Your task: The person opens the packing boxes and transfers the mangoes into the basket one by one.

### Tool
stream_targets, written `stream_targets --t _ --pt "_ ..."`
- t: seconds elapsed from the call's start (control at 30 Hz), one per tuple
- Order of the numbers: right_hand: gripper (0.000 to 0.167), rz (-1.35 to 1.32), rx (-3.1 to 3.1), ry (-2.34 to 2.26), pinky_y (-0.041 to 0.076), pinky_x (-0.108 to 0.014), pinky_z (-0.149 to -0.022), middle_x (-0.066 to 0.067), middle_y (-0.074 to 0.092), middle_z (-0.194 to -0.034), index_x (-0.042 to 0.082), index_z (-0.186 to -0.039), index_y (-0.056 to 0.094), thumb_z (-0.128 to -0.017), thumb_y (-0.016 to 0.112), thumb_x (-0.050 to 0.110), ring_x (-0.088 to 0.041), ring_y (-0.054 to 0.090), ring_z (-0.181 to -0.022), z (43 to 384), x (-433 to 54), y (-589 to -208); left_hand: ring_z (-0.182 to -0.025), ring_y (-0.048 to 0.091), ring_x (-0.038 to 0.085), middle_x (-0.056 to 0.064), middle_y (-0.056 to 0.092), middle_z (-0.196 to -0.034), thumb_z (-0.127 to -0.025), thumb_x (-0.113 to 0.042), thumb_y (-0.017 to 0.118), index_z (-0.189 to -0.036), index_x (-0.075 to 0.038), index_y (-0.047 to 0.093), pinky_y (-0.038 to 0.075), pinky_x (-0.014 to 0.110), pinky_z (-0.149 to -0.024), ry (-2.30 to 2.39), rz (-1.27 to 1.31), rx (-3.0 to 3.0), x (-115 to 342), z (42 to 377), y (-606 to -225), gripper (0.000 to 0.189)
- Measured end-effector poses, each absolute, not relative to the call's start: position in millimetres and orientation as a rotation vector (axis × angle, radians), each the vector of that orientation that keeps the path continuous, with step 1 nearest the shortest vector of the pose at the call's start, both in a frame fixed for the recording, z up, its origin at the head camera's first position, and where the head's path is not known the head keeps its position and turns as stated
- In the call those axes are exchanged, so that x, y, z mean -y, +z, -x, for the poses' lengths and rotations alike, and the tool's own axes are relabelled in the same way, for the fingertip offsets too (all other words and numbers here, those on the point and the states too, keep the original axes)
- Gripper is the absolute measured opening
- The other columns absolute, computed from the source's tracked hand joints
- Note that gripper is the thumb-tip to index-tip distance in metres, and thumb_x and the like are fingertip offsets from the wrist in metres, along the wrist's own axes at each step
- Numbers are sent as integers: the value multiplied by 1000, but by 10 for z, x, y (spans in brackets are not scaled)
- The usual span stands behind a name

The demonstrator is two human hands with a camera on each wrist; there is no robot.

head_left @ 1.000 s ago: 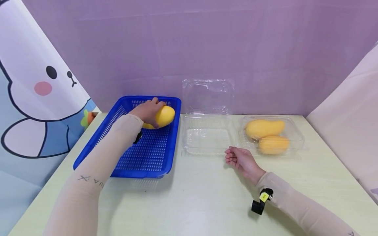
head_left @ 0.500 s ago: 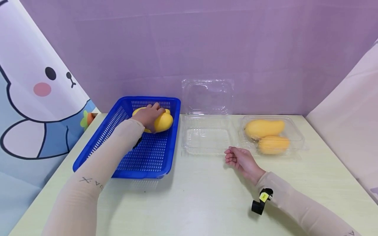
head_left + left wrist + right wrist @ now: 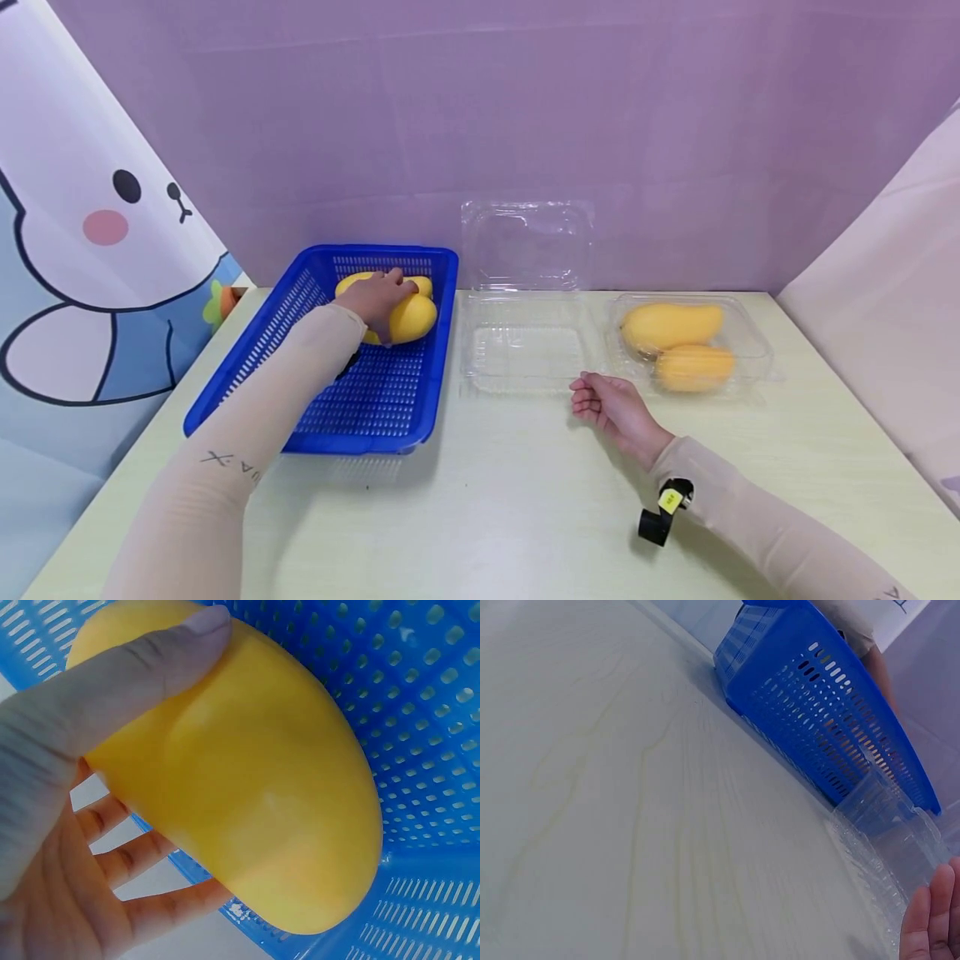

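In the head view, my left hand reaches into the blue plastic basket and grips a yellow mango. The left wrist view shows my thumb across the top of that mango and the fingers beneath. More yellow fruit lies behind it, partly covered by the hand. My right hand rests over the table, fingers loosely curled, at the front right corner of a clear plastic clamshell box. Whether it touches the box, I cannot tell. The clamshell's lid stands raised at the back.
To the right, a second clear clamshell holds two mangoes, one smooth and one in a ribbed cover. A pale table bears everything. A purple cloth hangs behind, and a printed cloth is at the left.
My left hand has lowered slightly toward the front of the basket with the mango, and more of the fruit behind shows. The right hand has stayed in place.
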State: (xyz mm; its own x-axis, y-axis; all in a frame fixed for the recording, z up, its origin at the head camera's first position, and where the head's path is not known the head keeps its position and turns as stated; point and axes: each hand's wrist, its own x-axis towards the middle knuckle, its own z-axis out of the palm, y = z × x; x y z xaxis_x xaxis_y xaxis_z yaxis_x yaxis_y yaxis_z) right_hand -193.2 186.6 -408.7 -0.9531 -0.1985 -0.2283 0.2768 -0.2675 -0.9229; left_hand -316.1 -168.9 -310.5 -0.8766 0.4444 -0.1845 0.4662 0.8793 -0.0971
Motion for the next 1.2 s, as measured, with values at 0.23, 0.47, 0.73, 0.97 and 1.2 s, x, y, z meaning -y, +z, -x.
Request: stream_targets --t 0.23,0.47,0.73,0.97,1.2 --pt "37 -102 -1688 -2284 54 -19 -64 2 62 -67 9 -74 65 -100 39 10 -6 59 -60 1933 -1867 -4085 -107 45 33 15 42 -123 -58 -20 91 -136 -16 44 52 50 -80 -178 -661 -2854 1686 3164 -3140 91" --pt "37 -103 -1677 -2292 54 -19 -63 2 62 -66 9 -74 65 -100 39 9 -6 59 -60 1934 -1871 -4090 -103 47 31 13 43 -122 -58 -22 91 -135 -17 45 50 50 -83 -195 -653 -2849 1668 3145 -3167 90" --pt "36 -103 -1684 -2290 54 -19 -63 2 62 -67 9 -75 65 -100 39 10 -6 59 -60 1932 -1869 -4080 -104 47 31 12 44 -123 -58 -25 91 -136 -18 45 49 51 -85 -230 -641 -2850 1652 3156 -3193 91" --pt "35 -100 -1677 -2285 53 -18 -64 2 62 -67 9 -76 65 -100 40 11 -6 58 -61 1922 -1872 -4066 -105 47 31 13 44 -125 -61 -27 90 -139 -17 43 48 51 -88 -197 -643 -2843 1668 3141 -3183 92" --pt "37 -115 -1666 -2286 53 -18 -64 2 62 -67 9 -75 65 -101 38 10 -6 58 -61 1946 -1857 -4070 -105 47 31 14 43 -126 -63 -28 88 -141 -16 41 47 51 -89 -190 -649 -2830 1673 3099 -3142 92"
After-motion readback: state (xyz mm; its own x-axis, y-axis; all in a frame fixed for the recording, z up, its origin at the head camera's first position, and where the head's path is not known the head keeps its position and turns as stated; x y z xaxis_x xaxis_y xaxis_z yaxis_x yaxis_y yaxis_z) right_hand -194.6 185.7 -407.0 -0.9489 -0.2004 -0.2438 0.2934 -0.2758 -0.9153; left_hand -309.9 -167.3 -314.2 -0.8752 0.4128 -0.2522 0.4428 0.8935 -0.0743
